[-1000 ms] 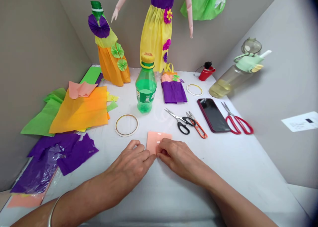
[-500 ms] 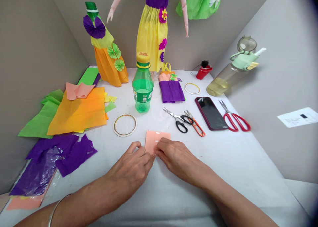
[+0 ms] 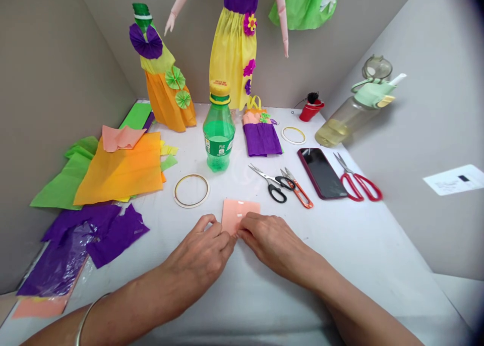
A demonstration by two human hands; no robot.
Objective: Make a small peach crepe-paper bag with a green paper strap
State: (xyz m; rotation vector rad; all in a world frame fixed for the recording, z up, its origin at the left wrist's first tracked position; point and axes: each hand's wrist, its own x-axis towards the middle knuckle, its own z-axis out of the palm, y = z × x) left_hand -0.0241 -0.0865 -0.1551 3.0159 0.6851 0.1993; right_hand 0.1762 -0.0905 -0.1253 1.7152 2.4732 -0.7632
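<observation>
A small peach paper piece [image 3: 230,216] with short white strips on it lies flat on the table in front of me. My left hand [image 3: 206,245] has its fingers curled together at the paper's lower left edge. From the right, my right hand [image 3: 266,240] covers part of the paper, its fingertips pinched at the lower edge. The fingertips of both hands nearly meet there, and they hide that edge. A roll of tape [image 3: 191,205] lies just beyond my left hand. Black-handled scissors [image 3: 270,178] rest beyond my right hand.
A green bottle [image 3: 219,139] stands at mid-table. Orange snips [image 3: 300,192], a phone [image 3: 322,174] and red-handled scissors [image 3: 359,182] lie to the right, near a tilted water bottle [image 3: 342,119]. Orange paper [image 3: 123,169] and purple paper [image 3: 117,240] lie left. A dressed doll [image 3: 232,48] stands behind.
The whole view has shifted very slightly. Both hands hold nearly the same position at the peach paper.
</observation>
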